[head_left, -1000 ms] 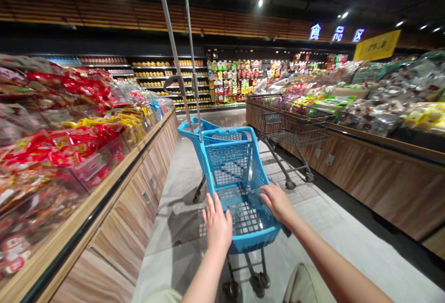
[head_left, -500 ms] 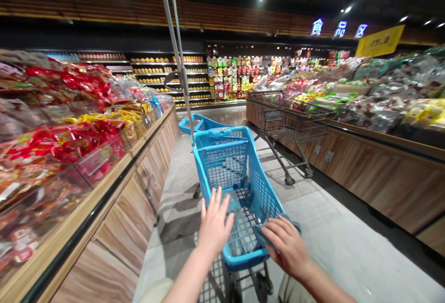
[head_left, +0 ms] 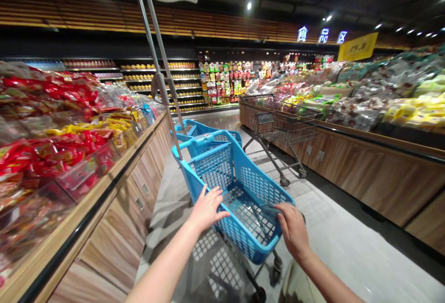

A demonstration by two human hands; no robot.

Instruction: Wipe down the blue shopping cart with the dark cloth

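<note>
A small blue plastic shopping cart stands at an angle in front of me, its basket holding nothing that I can make out. My left hand lies over the cart's left rim with the fingers apart. At the right rim, near the front corner, my right hand is closed on a grey-blue cloth, which hangs over the rim into the basket. The fingertips of that hand are partly hidden.
Behind it is another blue cart; a pole with a white board rises beside the handle. A grey metal cart stands along the right display counter. Packaged snacks fill the left counter. Grey floor lies between the counters.
The blue cart has turned, its handle end swinging left and its near end right. My left hand has moved onto the left rim; my right hand with the cloth has shifted slightly right and up.
</note>
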